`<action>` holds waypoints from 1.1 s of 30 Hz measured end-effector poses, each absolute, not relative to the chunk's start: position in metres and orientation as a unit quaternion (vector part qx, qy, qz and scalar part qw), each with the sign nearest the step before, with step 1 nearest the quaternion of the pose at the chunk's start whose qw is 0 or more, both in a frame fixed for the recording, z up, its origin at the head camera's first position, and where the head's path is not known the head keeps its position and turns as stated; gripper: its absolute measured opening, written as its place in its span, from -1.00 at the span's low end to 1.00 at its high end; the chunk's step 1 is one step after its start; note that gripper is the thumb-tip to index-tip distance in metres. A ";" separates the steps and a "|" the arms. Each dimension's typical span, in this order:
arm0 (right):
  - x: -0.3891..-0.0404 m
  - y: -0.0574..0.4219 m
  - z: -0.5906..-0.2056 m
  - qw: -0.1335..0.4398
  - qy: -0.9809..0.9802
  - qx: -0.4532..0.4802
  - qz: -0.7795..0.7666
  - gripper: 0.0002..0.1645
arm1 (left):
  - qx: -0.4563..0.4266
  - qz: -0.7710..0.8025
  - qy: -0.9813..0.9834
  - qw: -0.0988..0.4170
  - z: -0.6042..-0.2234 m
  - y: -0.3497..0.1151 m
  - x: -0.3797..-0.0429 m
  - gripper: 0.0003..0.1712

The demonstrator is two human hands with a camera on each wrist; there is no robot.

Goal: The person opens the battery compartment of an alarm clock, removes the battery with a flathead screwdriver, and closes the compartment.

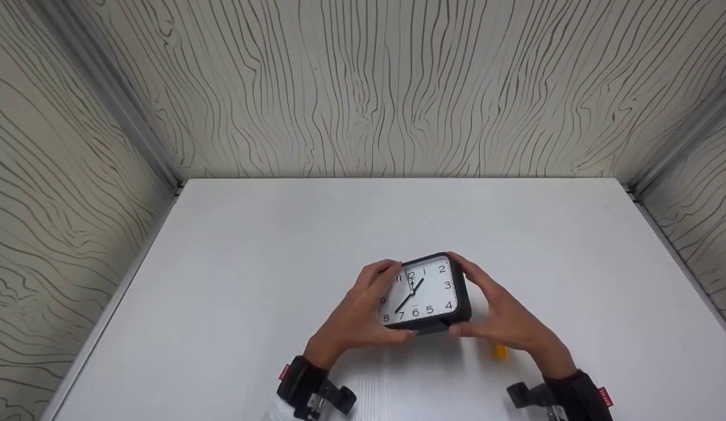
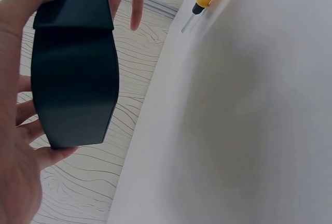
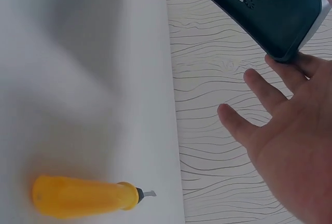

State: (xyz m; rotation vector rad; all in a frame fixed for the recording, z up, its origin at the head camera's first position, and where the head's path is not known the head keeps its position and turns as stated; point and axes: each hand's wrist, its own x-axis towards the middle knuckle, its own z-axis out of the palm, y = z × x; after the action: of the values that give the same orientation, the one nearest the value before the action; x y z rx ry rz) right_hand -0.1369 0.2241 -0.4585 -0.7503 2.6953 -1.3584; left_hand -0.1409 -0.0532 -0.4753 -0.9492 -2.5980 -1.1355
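A black, rounded-square alarm clock with a white dial is held up over the table, its face towards the head camera. My left hand grips its left side, thumb along the bottom edge. On the opposite side my right hand holds it between fingers at the top corner and thumb below. The left wrist view looks onto the dark side of the clock. From the right wrist, the back of the clock shows a barcode label and small knobs.
A yellow-handled screwdriver lies on the white table below my right hand; its metal tip shows in both wrist views. Wood-patterned panels stand behind the table and at both sides. Each wrist wears a black strap with a camera mount.
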 end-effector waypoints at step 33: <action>-0.138 0.212 -0.445 -0.125 0.795 -0.337 -0.489 0.28 | -0.332 -0.398 -0.855 0.026 -0.475 -0.048 -0.138 0.28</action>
State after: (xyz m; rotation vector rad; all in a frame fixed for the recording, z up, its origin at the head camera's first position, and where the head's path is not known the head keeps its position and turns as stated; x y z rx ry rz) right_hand -0.1381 0.2123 -0.4449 -1.1531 2.7181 -1.6715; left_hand -0.1377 -0.0476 -0.4752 -1.0263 -2.6404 -1.2306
